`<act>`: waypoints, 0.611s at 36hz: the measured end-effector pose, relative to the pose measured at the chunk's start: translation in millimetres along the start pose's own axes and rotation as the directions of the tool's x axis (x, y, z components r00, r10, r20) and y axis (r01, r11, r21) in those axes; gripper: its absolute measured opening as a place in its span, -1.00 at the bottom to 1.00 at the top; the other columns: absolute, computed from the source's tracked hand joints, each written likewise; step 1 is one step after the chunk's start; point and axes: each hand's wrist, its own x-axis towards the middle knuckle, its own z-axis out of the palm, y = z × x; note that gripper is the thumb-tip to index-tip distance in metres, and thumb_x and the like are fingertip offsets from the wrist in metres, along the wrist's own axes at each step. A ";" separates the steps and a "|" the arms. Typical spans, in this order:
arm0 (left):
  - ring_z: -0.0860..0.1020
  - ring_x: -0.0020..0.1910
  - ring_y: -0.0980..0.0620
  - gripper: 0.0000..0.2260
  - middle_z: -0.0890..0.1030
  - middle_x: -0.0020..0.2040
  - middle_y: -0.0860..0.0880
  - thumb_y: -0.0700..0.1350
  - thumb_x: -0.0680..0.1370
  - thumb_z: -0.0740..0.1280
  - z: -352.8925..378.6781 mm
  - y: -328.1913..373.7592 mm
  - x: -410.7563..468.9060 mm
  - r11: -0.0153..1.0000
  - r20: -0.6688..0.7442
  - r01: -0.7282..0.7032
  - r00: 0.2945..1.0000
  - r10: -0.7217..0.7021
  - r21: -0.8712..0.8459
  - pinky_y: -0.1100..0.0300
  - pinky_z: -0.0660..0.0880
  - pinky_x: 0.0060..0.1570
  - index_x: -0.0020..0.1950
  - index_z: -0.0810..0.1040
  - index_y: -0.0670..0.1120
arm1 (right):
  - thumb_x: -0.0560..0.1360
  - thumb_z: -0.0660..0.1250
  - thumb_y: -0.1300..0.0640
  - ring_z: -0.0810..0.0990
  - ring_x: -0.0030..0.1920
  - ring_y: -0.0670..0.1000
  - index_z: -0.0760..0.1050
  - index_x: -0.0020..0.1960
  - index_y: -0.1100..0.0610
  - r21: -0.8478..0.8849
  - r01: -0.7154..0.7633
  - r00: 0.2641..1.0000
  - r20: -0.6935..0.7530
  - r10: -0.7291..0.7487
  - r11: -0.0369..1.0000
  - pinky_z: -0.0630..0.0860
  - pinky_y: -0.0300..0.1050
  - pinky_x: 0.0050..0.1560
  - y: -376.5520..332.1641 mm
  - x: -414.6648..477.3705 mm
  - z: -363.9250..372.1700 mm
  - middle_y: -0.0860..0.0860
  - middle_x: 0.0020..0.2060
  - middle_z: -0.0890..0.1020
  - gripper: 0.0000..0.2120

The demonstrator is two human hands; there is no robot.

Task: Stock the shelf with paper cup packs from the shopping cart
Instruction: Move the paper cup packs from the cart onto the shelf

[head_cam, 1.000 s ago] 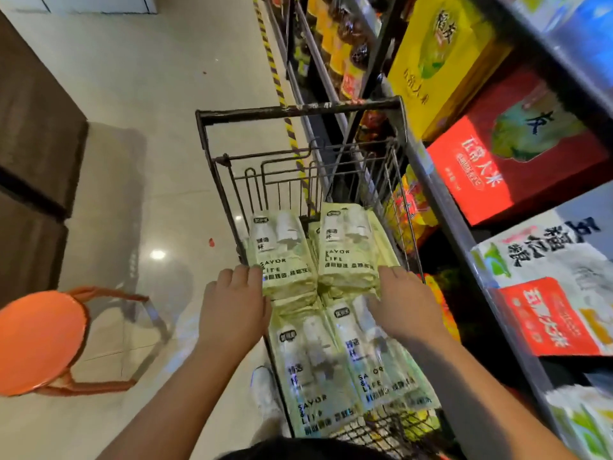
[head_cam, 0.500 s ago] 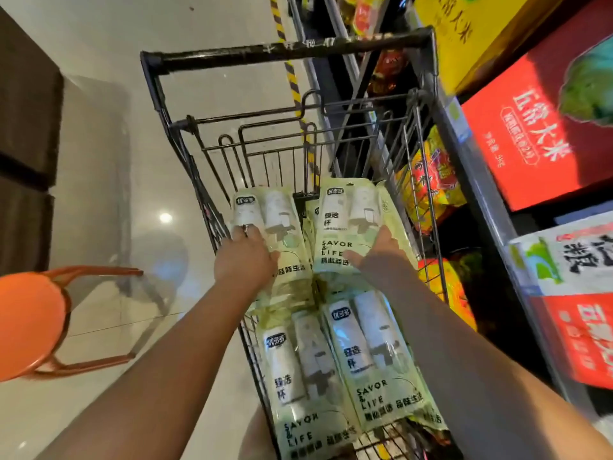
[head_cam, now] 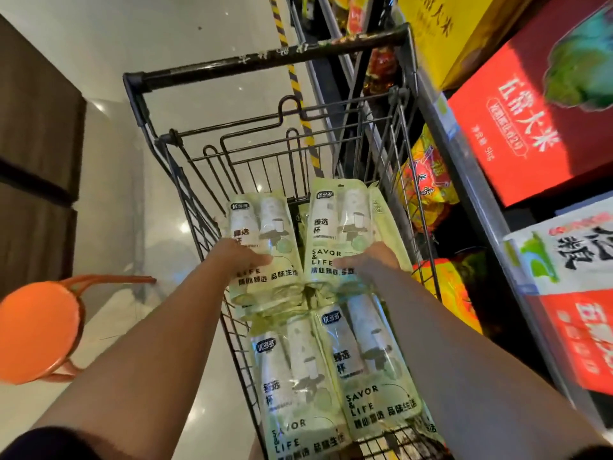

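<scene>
Gripping left cup pack (head_cam: 262,227) with left hand (head_cam: 238,257) and right cup pack (head_cam: 335,227) with right hand (head_cam: 374,260), inside the cart (head_cam: 265,59).

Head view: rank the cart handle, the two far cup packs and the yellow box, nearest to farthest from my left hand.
1. the far-left cup pack, gripped by the left hand.
2. the far-right cup pack, right beside it.
3. the cart handle, at the far end.
4. the yellow box, shelved upper right.

paper cup packs (head_cam: 341,240): glossy clear plastic film
shopping cart (head_cam: 265,61): dark, worn metal wire
floor (head_cam: 185,34): glossy polished tile
</scene>
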 end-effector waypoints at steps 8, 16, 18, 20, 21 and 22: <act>0.73 -0.17 -0.14 -0.03 0.72 -0.04 -0.13 0.07 -0.21 0.71 5.7 -28.0 5.8 0.985 -0.102 -0.066 0.993 0.051 -0.156 -0.16 0.68 -0.24 0.16 0.53 -0.13 | 0.29 0.64 -0.02 0.54 0.15 0.19 0.40 0.38 0.30 0.031 0.001 0.994 0.105 -0.004 1.000 0.44 -0.06 -0.04 9.1 -15.2 -19.7 0.19 0.26 0.54 -0.19; 0.67 -0.06 -0.10 -0.32 0.61 0.06 -0.09 -0.24 0.30 0.64 25.7 -35.0 -84.1 0.960 -0.121 -0.244 0.966 0.229 -0.139 -0.09 0.66 -0.15 0.25 0.29 -0.08 | 0.17 0.66 -0.01 0.39 0.43 0.20 0.26 0.54 0.13 0.280 -0.016 0.968 0.245 -0.056 0.960 0.35 0.14 0.39 53.1 -40.2 -33.2 0.09 0.47 0.40 0.05; 0.68 -0.08 -0.10 -0.30 0.63 0.06 -0.09 -0.23 0.30 0.64 25.0 -44.3 -96.9 0.947 -0.138 -0.264 0.960 0.242 -0.181 -0.13 0.66 -0.10 0.29 0.31 -0.06 | 0.04 0.69 -0.06 0.37 0.44 0.19 0.20 0.56 0.06 0.348 0.002 0.970 0.228 -0.087 0.938 0.35 0.19 0.41 67.1 -46.8 -32.8 0.02 0.49 0.37 0.20; 0.68 -0.14 -0.09 -0.32 0.65 0.02 -0.08 -0.19 0.32 0.64 22.8 -52.6 -109.3 0.936 -0.144 -0.287 0.955 0.261 -0.203 -0.06 0.65 -0.19 0.29 0.32 -0.01 | 0.20 0.66 0.05 0.39 0.42 0.18 0.18 0.56 0.07 0.389 0.046 0.974 0.187 -0.128 0.920 0.39 0.09 0.33 77.0 -58.5 -33.9 0.02 0.42 0.42 0.06; 0.67 -0.18 -0.10 -0.32 0.65 0.01 -0.10 -0.17 0.31 0.64 20.5 -56.0 -118.0 0.931 -0.139 -0.310 0.948 0.286 -0.195 -0.05 0.64 -0.25 0.28 0.33 0.00 | 0.27 0.63 0.12 0.47 0.34 0.14 0.26 0.50 0.09 0.417 0.086 0.975 0.153 -0.163 0.905 0.43 0.01 0.22 83.6 -68.5 -35.6 -0.01 0.31 0.50 -0.10; 0.68 -0.19 -0.14 -0.31 0.66 0.01 -0.12 -0.14 0.30 0.65 18.6 -58.9 -123.8 0.927 -0.130 -0.322 0.945 0.301 -0.193 -0.09 0.64 -0.28 0.28 0.33 0.00 | 0.30 0.61 0.18 0.55 0.21 0.06 0.34 0.40 0.08 0.447 0.097 0.974 0.142 -0.178 0.889 0.45 -0.07 0.07 88.0 -78.9 -37.2 -0.06 0.17 0.57 -0.25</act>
